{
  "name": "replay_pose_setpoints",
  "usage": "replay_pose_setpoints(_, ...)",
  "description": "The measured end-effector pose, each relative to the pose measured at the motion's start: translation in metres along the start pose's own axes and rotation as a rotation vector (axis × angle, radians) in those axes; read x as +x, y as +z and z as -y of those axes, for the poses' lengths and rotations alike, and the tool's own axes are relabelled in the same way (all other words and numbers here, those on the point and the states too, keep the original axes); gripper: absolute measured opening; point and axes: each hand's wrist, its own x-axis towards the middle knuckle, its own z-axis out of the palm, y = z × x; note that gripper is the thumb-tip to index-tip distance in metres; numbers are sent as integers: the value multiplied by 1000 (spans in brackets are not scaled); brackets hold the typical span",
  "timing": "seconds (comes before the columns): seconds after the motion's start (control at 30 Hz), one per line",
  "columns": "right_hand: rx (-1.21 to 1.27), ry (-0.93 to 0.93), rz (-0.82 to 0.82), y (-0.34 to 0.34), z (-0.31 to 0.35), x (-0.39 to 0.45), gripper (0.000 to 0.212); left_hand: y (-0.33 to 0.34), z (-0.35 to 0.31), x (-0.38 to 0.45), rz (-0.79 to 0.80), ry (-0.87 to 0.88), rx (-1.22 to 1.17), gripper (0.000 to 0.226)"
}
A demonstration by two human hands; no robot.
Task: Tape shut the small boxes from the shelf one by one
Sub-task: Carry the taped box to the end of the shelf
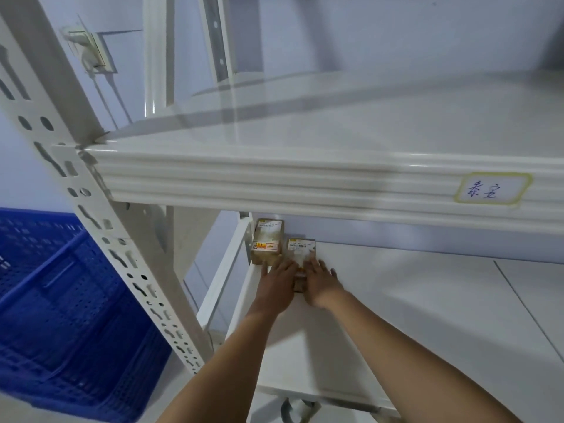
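Head view: your left hand (279,280) and right hand (320,282) flank the light, crushable box (300,254), fingers seemingly flat; grip its sides.

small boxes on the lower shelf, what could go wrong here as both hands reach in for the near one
The left hand lies close beside the second small box, so pulling the near box out could knock it over. The upper shelf beam hangs right over the reach, so lifting early could bump it. How firmly the right hand holds is unclear, so the box might slip.
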Motion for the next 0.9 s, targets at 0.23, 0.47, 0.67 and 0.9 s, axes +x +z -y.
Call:
replay_pose_setpoints(0.23, 13, -105, -24, -16, 2, 39, 73, 7, 10, 26, 29, -65, 50, 69)
replay_pose_setpoints(0.47, 40, -85, -40, -26, 3, 64, 76, 6, 15, 45, 64, -77, 89, 70)
replay_pose_setpoints(0.67, 41, -72, -38, -28, 3, 73, 74, 6, 9, 57, 74, -115, 67, 68)
replay_pose_setpoints(0.9, 79, -70, -218, -32, -11, 48, 88, -13, -3, 58, 72, -138, -58, 64)
